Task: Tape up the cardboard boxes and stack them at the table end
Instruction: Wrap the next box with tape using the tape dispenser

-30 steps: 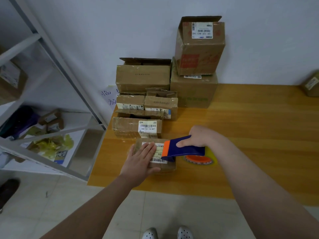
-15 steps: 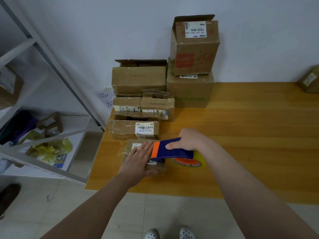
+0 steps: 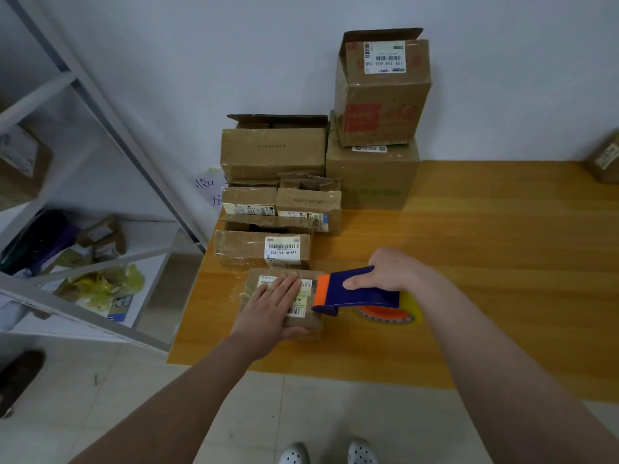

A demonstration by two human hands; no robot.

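Two hands: left hand (image 3: 271,306) flat on box (image 3: 313,323), right hand (image 3: 398,269) gripping leftward-pointing tape dispenser (image 3: 355,295).

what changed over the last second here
The tape dispenser slid slightly right, so its orange tip is now at the right edge of the small box. Nothing was taken or released: the right grip still holds it, and the left grip still presses the box.

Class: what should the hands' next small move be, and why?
Probably draw the tape dispenser across the small box: the left hand presses it flat, and the right hand holds the dispenser's nose at its right edge.
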